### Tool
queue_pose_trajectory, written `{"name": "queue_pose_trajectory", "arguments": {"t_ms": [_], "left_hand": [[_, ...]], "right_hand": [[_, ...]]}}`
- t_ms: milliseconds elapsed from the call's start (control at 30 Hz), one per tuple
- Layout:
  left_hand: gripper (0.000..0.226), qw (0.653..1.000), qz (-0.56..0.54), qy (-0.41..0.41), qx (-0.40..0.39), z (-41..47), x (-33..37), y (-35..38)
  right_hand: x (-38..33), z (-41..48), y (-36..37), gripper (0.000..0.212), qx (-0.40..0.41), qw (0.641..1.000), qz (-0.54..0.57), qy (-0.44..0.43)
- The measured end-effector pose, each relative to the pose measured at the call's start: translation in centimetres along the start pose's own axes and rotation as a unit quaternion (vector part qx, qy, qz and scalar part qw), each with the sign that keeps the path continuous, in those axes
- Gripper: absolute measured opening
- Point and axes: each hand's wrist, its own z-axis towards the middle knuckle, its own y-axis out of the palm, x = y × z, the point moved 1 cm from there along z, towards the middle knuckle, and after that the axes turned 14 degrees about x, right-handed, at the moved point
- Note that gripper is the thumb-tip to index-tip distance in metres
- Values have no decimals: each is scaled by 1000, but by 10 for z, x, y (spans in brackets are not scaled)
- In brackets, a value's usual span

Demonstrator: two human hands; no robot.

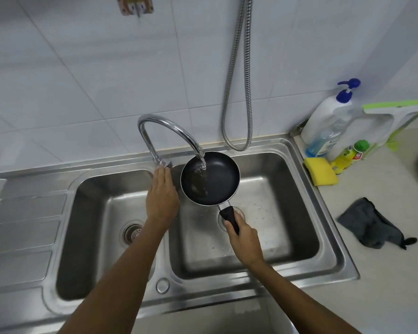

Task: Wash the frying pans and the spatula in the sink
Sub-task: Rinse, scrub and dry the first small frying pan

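Note:
A small black frying pan (217,179) hangs over the right basin of the steel double sink (328,213). My right hand (245,239) grips its black handle. Water runs from the curved chrome tap (169,126) into the pan. My left hand (162,196) reaches to the tap's base, its fingertips on the lever there. No spatula or second pan shows in view.
A yellow sponge (320,171), a pump bottle of dish soap (328,124) and a small yellow bottle (349,157) stand on the counter at the right. A grey cloth (369,224) lies nearer. A metal shower hose (239,80) hangs down the tiled wall. The left basin drain (132,233) is uncovered.

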Motion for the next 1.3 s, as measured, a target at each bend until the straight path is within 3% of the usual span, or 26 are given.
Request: {"name": "queue_pose_trajectory", "arguments": {"t_ms": [200,333,433,533,600,700,733,767,1000,1300], "left_hand": [[64,990,-49,-57,-120,-33,3,16],[64,983,-81,-70,-152,-22,1,10],[51,976,-119,-146,-111,-33,12,-2],[19,955,-180,-232,-53,-66,51,-14],[25,900,-275,-319,-113,-84,80,-14],[38,735,-428,-467,-241,-93,117,-4],[38,699,-454,-487,-262,-92,128,-3],[38,686,-466,-488,-270,-92,135,2],[18,662,-486,-492,-289,-89,161,6],[8,664,-470,-522,-255,-99,132,1]], "right_hand": [[3,2,-3,44,-14,1000,1,-1],[4,9,-9,37,-8,1000,22,-14],[0,12,-7,32,-5,999,43,-14],[-4,10,-6,30,2,997,68,-24],[-3,7,-7,33,0,997,67,-28],[3,0,-15,38,-15,998,65,-21],[7,-2,-18,39,-17,998,66,-16],[11,-3,-22,40,-17,998,67,-12],[20,1,-40,34,6,997,72,8],[10,-15,-22,40,-28,998,61,-20]]}}
